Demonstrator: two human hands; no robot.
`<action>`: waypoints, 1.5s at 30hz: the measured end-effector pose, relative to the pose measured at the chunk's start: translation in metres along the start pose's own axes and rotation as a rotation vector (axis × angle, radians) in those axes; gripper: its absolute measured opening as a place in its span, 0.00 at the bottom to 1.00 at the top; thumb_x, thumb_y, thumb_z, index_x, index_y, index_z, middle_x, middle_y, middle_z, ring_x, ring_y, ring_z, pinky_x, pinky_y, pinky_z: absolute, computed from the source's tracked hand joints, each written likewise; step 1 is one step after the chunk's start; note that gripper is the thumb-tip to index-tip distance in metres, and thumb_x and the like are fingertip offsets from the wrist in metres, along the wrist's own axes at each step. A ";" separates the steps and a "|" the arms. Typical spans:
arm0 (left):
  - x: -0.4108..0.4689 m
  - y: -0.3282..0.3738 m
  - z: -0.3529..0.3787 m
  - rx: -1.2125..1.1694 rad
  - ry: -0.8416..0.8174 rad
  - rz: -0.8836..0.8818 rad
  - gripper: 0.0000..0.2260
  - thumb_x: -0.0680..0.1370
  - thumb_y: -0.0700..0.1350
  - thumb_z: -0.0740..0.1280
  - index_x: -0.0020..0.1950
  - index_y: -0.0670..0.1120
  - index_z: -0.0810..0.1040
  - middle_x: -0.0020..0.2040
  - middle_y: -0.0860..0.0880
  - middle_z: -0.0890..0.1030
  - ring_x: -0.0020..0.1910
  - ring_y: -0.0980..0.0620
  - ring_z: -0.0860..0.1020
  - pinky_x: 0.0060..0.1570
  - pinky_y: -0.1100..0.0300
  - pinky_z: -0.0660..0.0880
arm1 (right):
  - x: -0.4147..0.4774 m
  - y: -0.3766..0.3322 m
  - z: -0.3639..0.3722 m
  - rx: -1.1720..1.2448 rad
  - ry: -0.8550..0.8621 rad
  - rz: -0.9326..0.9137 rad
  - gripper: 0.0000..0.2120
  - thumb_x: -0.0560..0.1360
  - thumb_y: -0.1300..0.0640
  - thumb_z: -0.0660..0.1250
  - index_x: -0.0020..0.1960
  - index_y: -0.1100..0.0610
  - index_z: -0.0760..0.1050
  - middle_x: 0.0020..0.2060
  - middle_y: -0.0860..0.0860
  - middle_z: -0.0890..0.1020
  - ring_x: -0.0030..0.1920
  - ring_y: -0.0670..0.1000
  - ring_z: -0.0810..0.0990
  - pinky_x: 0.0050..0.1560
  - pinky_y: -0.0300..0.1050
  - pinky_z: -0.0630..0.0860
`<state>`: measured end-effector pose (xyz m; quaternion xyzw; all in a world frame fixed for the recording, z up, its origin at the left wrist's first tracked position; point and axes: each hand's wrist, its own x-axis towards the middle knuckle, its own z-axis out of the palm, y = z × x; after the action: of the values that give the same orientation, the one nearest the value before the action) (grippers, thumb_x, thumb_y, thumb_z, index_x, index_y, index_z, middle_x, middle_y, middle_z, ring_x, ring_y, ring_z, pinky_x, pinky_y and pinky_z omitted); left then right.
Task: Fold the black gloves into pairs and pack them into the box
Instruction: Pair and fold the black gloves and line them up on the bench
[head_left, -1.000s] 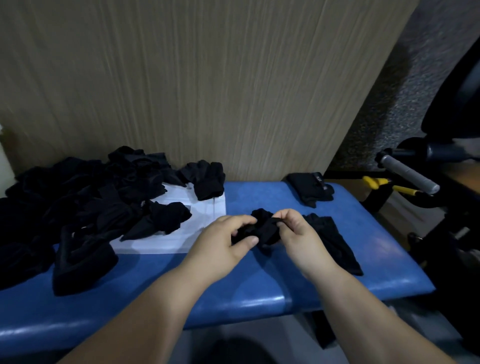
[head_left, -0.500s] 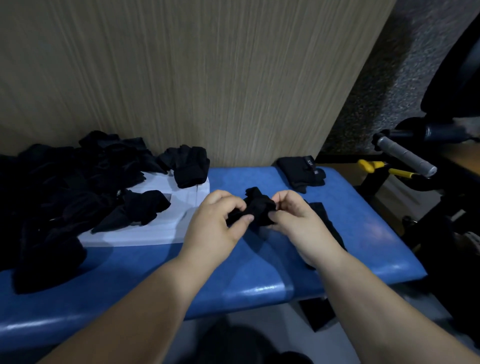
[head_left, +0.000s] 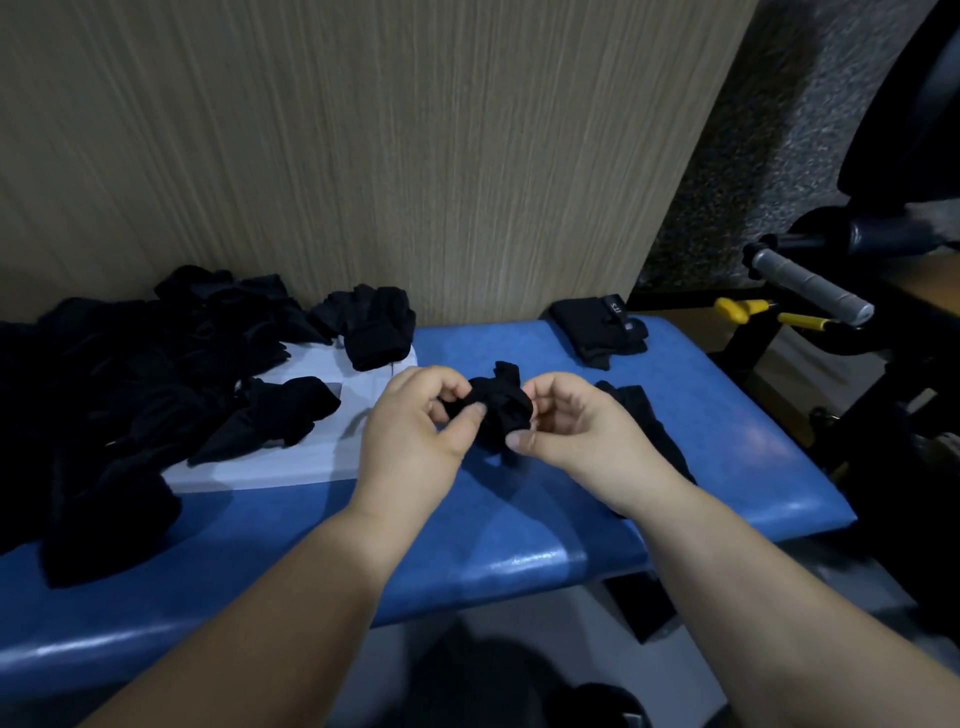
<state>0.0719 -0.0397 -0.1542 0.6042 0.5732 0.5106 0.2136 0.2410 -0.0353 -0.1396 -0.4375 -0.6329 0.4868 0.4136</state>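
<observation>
At the left end of the blue worktop (head_left: 519, 525) we see a loose pile of black gloves (head_left: 104, 384), spreading from the back edge to the front edge and partly covering a white sheet (head_left: 291, 462). One crumpled glove (head_left: 283, 415) lies on that sheet, touching the pile. Another glove bundle (head_left: 376, 330) sits at the sheet's back corner, close to the wooden panel (head_left: 363, 156) that stands behind the worktop.

Near the middle we find the left hand (head_left: 410, 431), its thumb and curled fingers pinching the left side of a small rolled bundle of gloves (head_left: 498, 410). The bundle is held just above the worktop, between the two hands. The right hand (head_left: 566, 431) grips its other side, with the thumb under the roll and the fingers curled over the top.

Beside and partly under the right wrist, a flat glove (head_left: 636, 405) lies on the worktop and runs toward the front edge. At the back right corner a folded pair (head_left: 597, 327) with a small label rests apart from the others, touching nothing else.

Past the right edge of the worktop we make out a grey padded handle (head_left: 808, 286) and a yellow-handled tool (head_left: 748, 310) below it. We cannot tell which thing here is the box.
</observation>
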 end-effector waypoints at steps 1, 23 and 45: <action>0.000 0.000 0.000 -0.006 -0.005 -0.024 0.10 0.72 0.43 0.71 0.38 0.57 0.74 0.42 0.56 0.75 0.35 0.59 0.73 0.36 0.71 0.69 | 0.000 -0.001 0.001 -0.011 0.008 -0.006 0.13 0.69 0.68 0.74 0.46 0.53 0.77 0.40 0.50 0.79 0.41 0.49 0.78 0.50 0.44 0.78; -0.009 0.002 0.003 0.062 -0.143 -0.009 0.08 0.74 0.42 0.66 0.42 0.51 0.69 0.35 0.51 0.78 0.33 0.56 0.75 0.36 0.59 0.73 | 0.000 0.000 0.007 -0.576 0.240 -0.102 0.09 0.79 0.61 0.56 0.53 0.48 0.63 0.30 0.51 0.79 0.30 0.47 0.77 0.33 0.46 0.73; 0.008 0.010 0.000 -0.853 -0.128 -0.670 0.05 0.81 0.37 0.61 0.52 0.43 0.76 0.53 0.41 0.82 0.46 0.49 0.82 0.43 0.59 0.80 | 0.007 0.002 0.000 0.345 0.121 0.116 0.11 0.77 0.49 0.63 0.38 0.52 0.69 0.34 0.48 0.75 0.39 0.47 0.76 0.58 0.56 0.74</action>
<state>0.0750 -0.0353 -0.1427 0.2783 0.4619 0.5641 0.6253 0.2391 -0.0287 -0.1411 -0.4243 -0.4880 0.5839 0.4908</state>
